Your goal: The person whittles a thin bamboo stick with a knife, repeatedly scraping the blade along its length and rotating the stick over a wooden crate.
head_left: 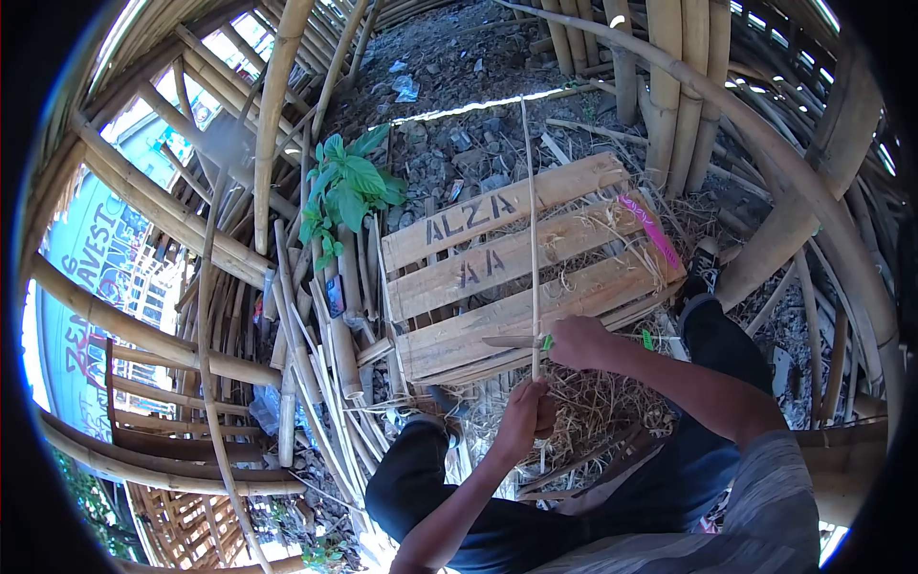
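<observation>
The left hand (524, 413) grips the lower end of a thin bamboo strip (532, 230), its fingers clenched around it just above the person's lap. The strip stands nearly upright, running from that hand up across a wooden pallet (497, 268) and on over the gravel ground (459, 105) beyond. The right hand (577, 342) sits a little higher, fingers closed on the green handle of a knife (516, 341), whose blade lies roughly level and meets the strip from the left side. The pallet leans in front of the knees, stencilled with dark letters and marked with a pink stripe near its right end. Dry shavings (593, 402) lie in a heap between the legs and the pallet. More cut bamboo slats (335, 383) are stacked to the left of it, beside a leafy green plant (346, 187). Thick bamboo poles (163, 206) ring the whole spot.
</observation>
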A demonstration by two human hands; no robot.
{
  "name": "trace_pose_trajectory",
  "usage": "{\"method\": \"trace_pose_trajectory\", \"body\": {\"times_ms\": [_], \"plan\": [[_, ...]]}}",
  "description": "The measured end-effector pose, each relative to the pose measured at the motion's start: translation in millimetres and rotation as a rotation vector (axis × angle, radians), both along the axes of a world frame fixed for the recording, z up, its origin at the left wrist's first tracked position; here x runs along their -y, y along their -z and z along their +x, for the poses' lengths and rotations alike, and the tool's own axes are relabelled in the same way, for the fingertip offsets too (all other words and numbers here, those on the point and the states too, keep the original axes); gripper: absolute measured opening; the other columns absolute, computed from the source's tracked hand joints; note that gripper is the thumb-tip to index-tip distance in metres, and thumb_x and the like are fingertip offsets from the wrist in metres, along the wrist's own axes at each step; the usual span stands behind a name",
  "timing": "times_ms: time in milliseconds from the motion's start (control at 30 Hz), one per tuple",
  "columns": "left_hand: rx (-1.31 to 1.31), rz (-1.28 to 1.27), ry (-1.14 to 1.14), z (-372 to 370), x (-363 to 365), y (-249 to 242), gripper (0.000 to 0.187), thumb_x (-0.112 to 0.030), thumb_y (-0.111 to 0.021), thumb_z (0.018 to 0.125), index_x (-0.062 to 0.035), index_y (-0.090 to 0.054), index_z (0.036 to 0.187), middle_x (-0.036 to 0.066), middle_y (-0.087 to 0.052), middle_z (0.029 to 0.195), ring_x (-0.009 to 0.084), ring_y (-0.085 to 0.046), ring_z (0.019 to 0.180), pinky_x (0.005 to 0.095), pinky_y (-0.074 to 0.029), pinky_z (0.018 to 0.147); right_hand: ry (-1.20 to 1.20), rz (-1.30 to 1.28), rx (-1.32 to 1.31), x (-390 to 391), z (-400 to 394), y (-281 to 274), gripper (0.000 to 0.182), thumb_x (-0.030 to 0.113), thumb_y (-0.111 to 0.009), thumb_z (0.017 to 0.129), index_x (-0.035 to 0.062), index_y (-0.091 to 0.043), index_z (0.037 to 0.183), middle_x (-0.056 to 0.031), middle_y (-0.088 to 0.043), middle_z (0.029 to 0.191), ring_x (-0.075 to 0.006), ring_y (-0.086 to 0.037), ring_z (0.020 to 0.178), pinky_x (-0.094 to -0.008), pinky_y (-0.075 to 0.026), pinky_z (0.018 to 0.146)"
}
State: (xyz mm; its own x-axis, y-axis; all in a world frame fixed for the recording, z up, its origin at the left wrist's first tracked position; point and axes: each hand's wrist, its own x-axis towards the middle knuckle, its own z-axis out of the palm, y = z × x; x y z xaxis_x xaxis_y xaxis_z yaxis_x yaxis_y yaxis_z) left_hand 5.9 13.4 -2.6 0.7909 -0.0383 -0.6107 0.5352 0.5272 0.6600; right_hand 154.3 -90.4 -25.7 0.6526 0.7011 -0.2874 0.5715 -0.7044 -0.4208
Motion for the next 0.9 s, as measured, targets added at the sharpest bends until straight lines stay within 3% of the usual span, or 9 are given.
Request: {"method": "trace_pose_trajectory", "body": {"times_ms": [100,200,433,533,600,733,867,900], "plan": [[-0.039,-0.271,0.01,-1,1,-14,0.027,-0.032,-0.034,0.096,-0.0167,-0.035,0.074,-0.006,-0.022,0.054,0.0046,-0.019,0.04,0.0213,-0.016,0.036,-0.081,0.023,-0.152,10,6,-17,0.037,0.031,-0.06,0.069,-0.0032,-0.063,0.08,-0.0231,-0.062,0.076,-0.0359,-0.063,0.076,-0.042,-0.05,0.07],[-0.002,-0.348,0.039,-1,2,-6,0.027,-0.033,-0.034,0.096,-0.0157,-0.036,0.075,-0.006,-0.023,0.055,0.0047,-0.021,0.042,0.0203,-0.019,0.037,-0.207,0.144,-0.194,23,11,-27,0.037,0.031,-0.06,0.07,-0.0046,-0.062,0.08,-0.0246,-0.061,0.074,-0.0377,-0.062,0.075,-0.0416,-0.049,0.069],[-0.027,-0.481,-0.037,13,-4,6,0.026,-0.032,-0.035,0.096,-0.0122,-0.044,0.082,-0.005,-0.027,0.058,0.0054,-0.025,0.047,0.0192,-0.022,0.038,-0.155,0.163,-0.235,18,7,-3,0.033,0.027,-0.058,0.072,-0.0053,-0.062,0.078,-0.0254,-0.06,0.072,-0.0389,-0.061,0.074,-0.0432,-0.048,0.071],[0.009,-0.412,-0.009,19,-10,18,0.027,-0.033,-0.035,0.096,-0.014,-0.042,0.078,-0.005,-0.026,0.057,0.0052,-0.023,0.045,0.0191,-0.019,0.036,-0.162,0.025,-0.183,12,-2,3,0.034,0.027,-0.055,0.072,-0.0058,-0.062,0.078,-0.0257,-0.06,0.071,-0.0395,-0.061,0.075,-0.044,-0.049,0.073],[0.0,-0.366,-0.003,19,-10,16,0.028,-0.034,-0.035,0.095,-0.0152,-0.04,0.076,-0.006,-0.025,0.056,0.0049,-0.021,0.044,0.0195,-0.017,0.035,-0.11,0.123,-0.154,11,-13,-5,0.025,0.022,-0.054,0.069,-0.0024,-0.062,0.067,-0.023,-0.059,0.066,-0.0377,-0.062,0.068,-0.0437,-0.049,0.065],[-0.029,-0.155,-0.064,17,4,10,0.031,-0.036,-0.035,0.095,-0.0177,-0.033,0.07,-0.007,-0.022,0.055,0.004,-0.016,0.042,0.0204,-0.012,0.033,-0.095,-0.107,0.057,9,-4,-14,0.027,0.024,-0.055,0.069,-0.0009,-0.065,0.077,-0.0215,-0.063,0.073,-0.034,-0.064,0.075,-0.0411,-0.051,0.069],[-0.04,-0.249,-0.101,15,1,6,0.032,-0.035,-0.034,0.095,-0.0172,-0.033,0.07,-0.007,-0.021,0.055,0.0035,-0.016,0.042,0.019,-0.012,0.033,-0.016,-0.029,0.18,2,-2,-2,0.022,0.022,-0.057,0.069,0.0028,-0.066,0.075,-0.0186,-0.064,0.074,-0.032,-0.065,0.073,-0.04,-0.051,0.067],[-0.017,-0.451,-0.073,12,-1,3,0.031,-0.034,-0.034,0.096,-0.0167,-0.033,0.071,-0.007,-0.021,0.055,0.0035,-0.016,0.041,0.019,-0.011,0.033,-0.009,-0.031,0.246,1,1,-4,0.021,0.022,-0.057,0.069,0.0033,-0.066,0.074,-0.0183,-0.064,0.074,-0.0319,-0.065,0.072,-0.04,-0.052,0.065]]}}
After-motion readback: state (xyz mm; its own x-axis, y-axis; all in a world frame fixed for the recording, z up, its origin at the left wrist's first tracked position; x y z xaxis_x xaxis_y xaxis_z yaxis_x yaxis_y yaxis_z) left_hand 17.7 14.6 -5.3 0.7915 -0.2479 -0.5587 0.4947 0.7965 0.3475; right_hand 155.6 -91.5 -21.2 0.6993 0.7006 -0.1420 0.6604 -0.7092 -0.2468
